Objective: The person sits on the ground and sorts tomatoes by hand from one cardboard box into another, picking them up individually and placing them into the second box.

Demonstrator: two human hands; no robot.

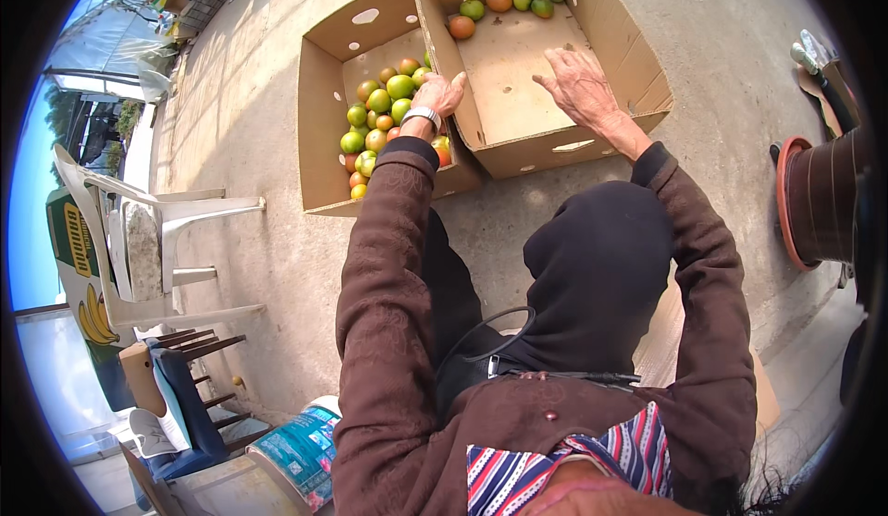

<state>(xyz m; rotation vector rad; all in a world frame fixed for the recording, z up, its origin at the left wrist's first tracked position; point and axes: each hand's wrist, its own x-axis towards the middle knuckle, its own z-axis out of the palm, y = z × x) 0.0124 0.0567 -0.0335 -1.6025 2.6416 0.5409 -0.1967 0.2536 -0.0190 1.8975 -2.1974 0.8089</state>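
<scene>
Two cardboard boxes stand side by side on the floor. The left cardboard box (322, 93) holds many green and reddish tomatoes (379, 100). My left hand (442, 94), with a watch at the wrist, is over those tomatoes beside the wall between the boxes; its palm side is hidden, so whether it holds anything cannot be seen. In the right cardboard box (510, 100), several tomatoes (499, 1) lie along the far side. Over the bare part of its bottom is my right hand (579, 89), fingers spread, with nothing visible in it.
To the left are a white plastic chair (170, 218) and a printed banana carton (80, 259). A blue-labelled bucket (295, 450) stands at lower left. At the right is a brown pot (825, 200) with an orange rim. Concrete floor (277, 259) surrounds the boxes.
</scene>
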